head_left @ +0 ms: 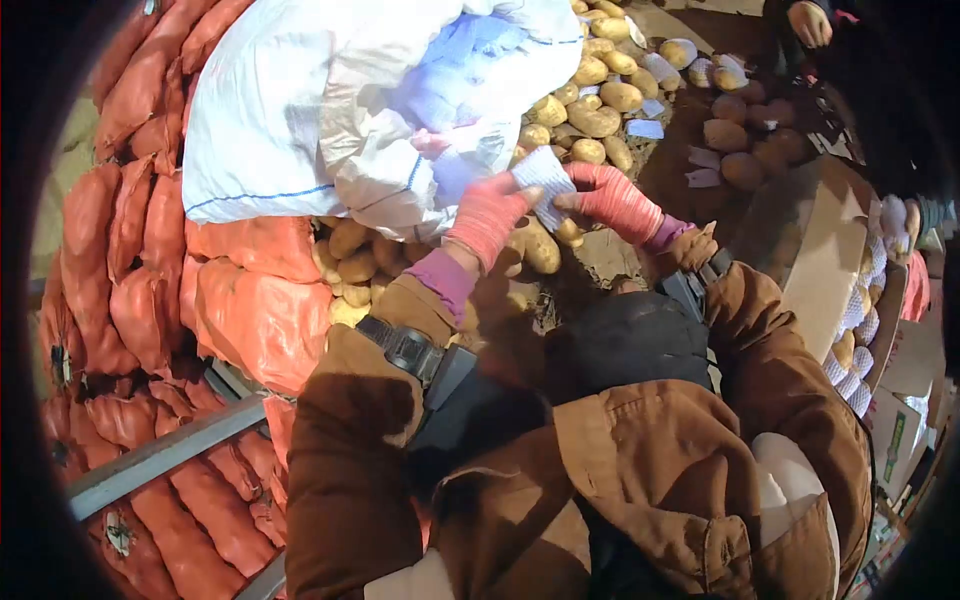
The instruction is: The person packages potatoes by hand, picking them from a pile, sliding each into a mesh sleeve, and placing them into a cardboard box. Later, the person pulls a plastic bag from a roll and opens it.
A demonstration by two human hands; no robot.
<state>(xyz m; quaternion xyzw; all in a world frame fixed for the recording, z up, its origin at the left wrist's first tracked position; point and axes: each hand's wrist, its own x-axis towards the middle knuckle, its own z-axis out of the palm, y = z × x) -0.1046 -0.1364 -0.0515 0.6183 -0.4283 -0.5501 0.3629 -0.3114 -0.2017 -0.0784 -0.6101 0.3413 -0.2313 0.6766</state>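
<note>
L hand (490,215) + R hand (614,200): red knit gloves, close together, both pinching foam net sleeve (543,186) | sleeve: between hands, over potato pile (594,122), just beside white woven sack (270,120) | red mesh sacks (95,260) stacked at view's left | open cardboard box (822,262) at right, netted potatoes (852,345) beyond its wall
</note>
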